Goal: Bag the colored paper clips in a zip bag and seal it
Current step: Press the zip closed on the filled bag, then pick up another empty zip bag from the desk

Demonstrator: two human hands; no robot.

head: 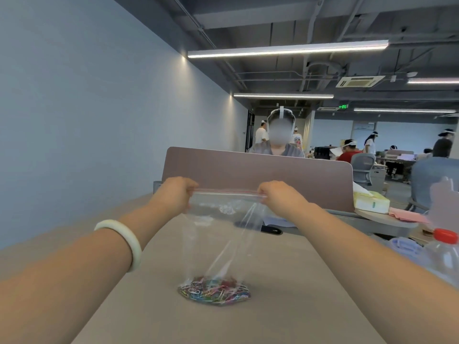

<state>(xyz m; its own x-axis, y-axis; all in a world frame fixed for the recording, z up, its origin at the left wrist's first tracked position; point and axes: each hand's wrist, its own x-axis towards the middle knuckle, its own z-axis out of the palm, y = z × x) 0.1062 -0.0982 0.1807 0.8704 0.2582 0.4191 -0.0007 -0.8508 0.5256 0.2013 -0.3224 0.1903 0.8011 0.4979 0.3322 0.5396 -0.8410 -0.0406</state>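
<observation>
- Both hands are raised above the desk [285, 274], each closed in a pinch on one top corner of the zip bag [218, 234].
- Left hand [173, 194] grips the left end of the red zip strip; a pale bangle [124, 240] sits on that wrist.
- Right hand [280, 197] grips the right end of the strip, so the top edge is pulled taut and level between the two.
- Whether the zip is pressed shut along its length cannot be told.
- Clear and creased, the bag hangs down from the strip, with its bottom resting on the desk.
- Colored paper clips [214, 291] lie heaped inside the bag's bottom.
- A brown divider panel [273, 175] stands at the desk's far edge.
- To the right are a tissue box [371, 201] and a red-capped plastic bottle [444, 254].
</observation>
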